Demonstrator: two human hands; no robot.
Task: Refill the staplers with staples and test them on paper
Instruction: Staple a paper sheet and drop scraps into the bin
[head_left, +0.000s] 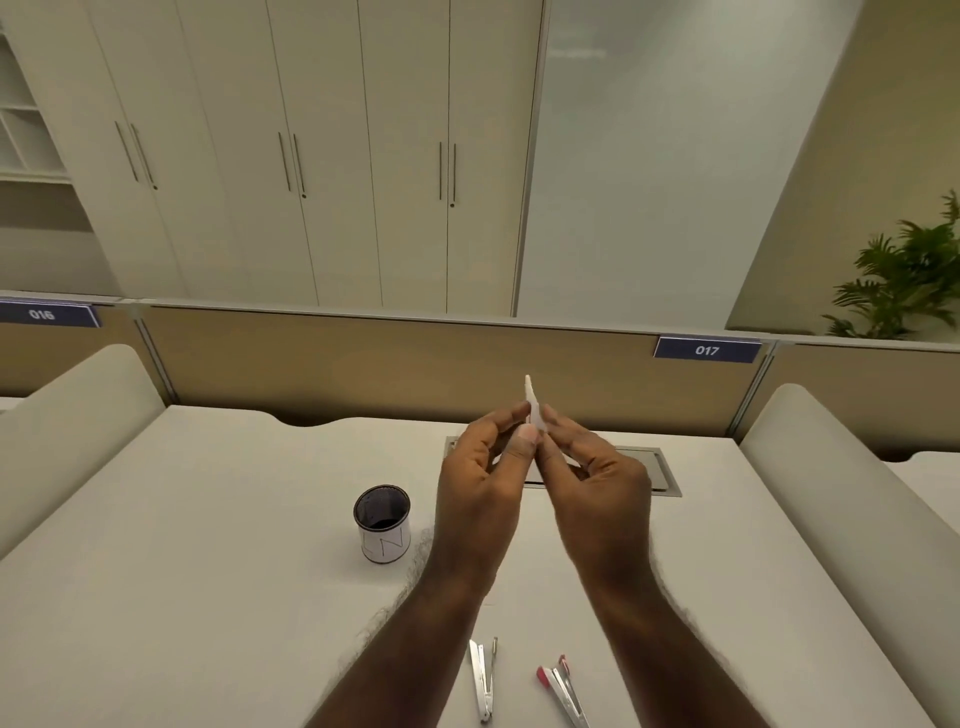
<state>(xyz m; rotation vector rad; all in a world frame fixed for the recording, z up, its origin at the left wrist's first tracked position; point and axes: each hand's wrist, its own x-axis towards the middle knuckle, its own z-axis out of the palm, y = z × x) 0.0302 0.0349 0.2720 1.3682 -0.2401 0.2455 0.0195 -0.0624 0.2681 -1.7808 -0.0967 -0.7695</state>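
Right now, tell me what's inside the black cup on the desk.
The cup shows only a dark interior; no item rises above its rim. Whether anything lies at the bottom, I cannot tell.

A single wide-angle view comes from the person's head, looking forward and slightly down across the counter (208, 519). Both forearms enter from the bottom edge and meet near the middle of the frame, so the left hand (480, 483) and right hand (597, 488) sit close to the lens and appear large. The near edge of the counter is cut off at the bottom, where two staplers (483, 680) lie partly at the frame's edge. Farther off, the partition (363, 364) crosses the frame, with tall cabinets (311, 156) beyond it leaning inward from lens distortion. No second view is given.
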